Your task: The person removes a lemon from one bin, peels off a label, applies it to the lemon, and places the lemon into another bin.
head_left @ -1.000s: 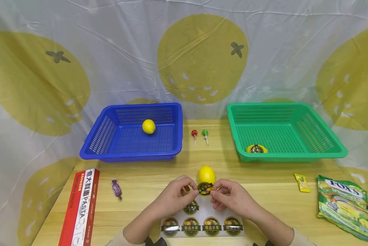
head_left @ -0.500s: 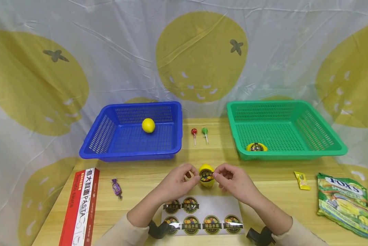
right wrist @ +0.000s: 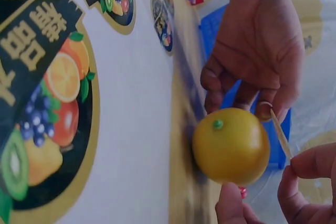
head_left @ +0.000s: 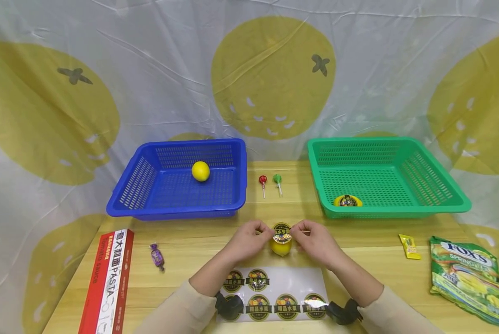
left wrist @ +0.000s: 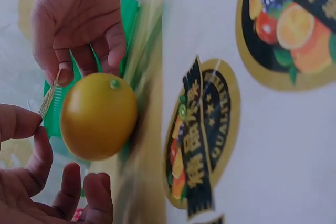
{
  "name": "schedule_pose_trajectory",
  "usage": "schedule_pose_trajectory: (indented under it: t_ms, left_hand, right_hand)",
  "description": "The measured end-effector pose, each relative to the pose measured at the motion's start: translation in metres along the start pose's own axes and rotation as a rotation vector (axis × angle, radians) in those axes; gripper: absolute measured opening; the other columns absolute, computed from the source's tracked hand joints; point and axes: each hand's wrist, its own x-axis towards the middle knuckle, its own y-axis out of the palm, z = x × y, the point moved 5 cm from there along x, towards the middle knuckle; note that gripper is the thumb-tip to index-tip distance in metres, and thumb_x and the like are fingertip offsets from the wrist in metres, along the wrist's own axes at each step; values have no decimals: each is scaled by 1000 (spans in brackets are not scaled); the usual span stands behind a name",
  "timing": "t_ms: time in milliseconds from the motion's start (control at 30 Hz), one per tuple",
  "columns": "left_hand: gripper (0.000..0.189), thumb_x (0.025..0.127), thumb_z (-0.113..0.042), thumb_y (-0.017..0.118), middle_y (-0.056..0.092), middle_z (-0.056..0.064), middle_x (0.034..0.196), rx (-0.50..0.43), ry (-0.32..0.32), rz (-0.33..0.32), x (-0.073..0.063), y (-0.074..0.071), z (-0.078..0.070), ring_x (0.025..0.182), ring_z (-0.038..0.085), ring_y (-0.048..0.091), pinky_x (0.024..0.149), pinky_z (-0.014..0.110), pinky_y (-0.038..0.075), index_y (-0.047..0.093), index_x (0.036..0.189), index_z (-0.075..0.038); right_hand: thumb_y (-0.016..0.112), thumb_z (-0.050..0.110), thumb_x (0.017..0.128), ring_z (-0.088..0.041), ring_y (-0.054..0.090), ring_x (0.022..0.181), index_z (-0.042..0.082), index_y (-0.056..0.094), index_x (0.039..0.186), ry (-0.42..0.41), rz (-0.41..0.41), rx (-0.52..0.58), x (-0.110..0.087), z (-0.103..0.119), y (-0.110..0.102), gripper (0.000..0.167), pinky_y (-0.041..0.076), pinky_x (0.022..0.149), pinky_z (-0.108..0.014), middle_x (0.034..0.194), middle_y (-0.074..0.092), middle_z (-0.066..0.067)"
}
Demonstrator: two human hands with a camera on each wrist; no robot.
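Observation:
My left hand [head_left: 251,240] and right hand [head_left: 316,241] pinch opposite edges of a round black-and-gold fruit sticker [head_left: 281,233] between thumb and fingertips. In the head view the sticker overlaps the upper part of a yellow lemon [head_left: 281,249] on the table. Both wrist views show the sticker edge-on, a thin strip beside the lemon [left wrist: 98,116] and its green stem nub. Other fingers of each hand curve loosely around the lemon's sides. Just in front lies the white sticker sheet [head_left: 297,280], with several stickers on it.
Behind stand a blue basket [head_left: 176,211] holding a lemon [head_left: 201,171], and a green basket [head_left: 399,212] holding a stickered lemon [head_left: 348,201]. Two lollipops [head_left: 263,180] lie between. Left are a pasta box [head_left: 107,280] and purple candy [head_left: 157,256]; right, a yellow candy [head_left: 410,247] and Fox's bag [head_left: 468,278].
Both hands have moved forward from over the sheet, carrying the sticker from in front of the lemon to over its upper part. The baskets and candies stay put.

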Motion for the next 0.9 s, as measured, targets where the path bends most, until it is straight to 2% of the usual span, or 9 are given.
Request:
schedule_pose_trajectory:
  t_ms: [133,233,333,433,567,700,800,900]
  left_hand:
    - [24,96,-30,65,70,8,105,-80,-46,13,5,2,7,83,18,56,68,27,44,64,88,-8]
    - [23,97,-27,64,67,10,100,-167,-74,45,6,5,11,78,16,58,64,26,51,62,91,-5]
    - [22,99,-23,62,66,14,107,-256,-89,84,7,8,12,83,19,66,70,31,61,61,97,-1]
    - [23,101,-22,61,65,18,117,-308,-89,103,8,10,11,84,23,71,77,36,64,59,101,1]
    - [21,103,-19,59,58,25,132,-361,-21,96,10,5,-1,86,28,75,84,43,63,56,104,2]
    - [17,103,-14,57,51,26,143,-403,101,86,11,-4,-20,99,27,72,88,46,62,54,102,3]
    - [16,103,-11,57,51,24,143,-429,166,82,10,-10,-31,106,27,70,86,43,63,54,98,4]
    - [15,103,-9,57,50,22,142,-453,198,81,7,-14,-39,109,28,69,84,41,63,55,99,6]
  right_hand:
    - [60,22,100,-18,67,75,2,67,98,42,45,84,6,-7,6,21,61,73,-31,97,67,-10]
    - [58,18,100,-17,67,79,-1,65,101,56,70,152,9,-11,10,20,64,75,-34,99,67,-11]
    - [57,15,100,-17,68,82,-3,63,101,63,76,203,10,-14,13,19,64,78,-36,105,67,-15]
    - [56,15,101,-18,69,88,-4,62,100,58,71,229,9,-14,12,19,64,80,-37,112,67,-18]
    - [55,14,104,-23,70,100,-6,61,102,1,38,257,7,-2,4,21,64,83,-38,123,64,-24]
    - [56,13,104,-31,69,110,-9,60,103,-89,-1,265,5,17,-10,22,63,85,-40,133,59,-29]
    - [59,14,104,-34,69,115,-8,60,102,-134,-11,247,2,31,-18,22,62,87,-39,140,58,-27]
    - [61,16,103,-33,68,118,-6,61,101,-151,-19,235,-1,40,-22,23,62,88,-37,142,59,-24]
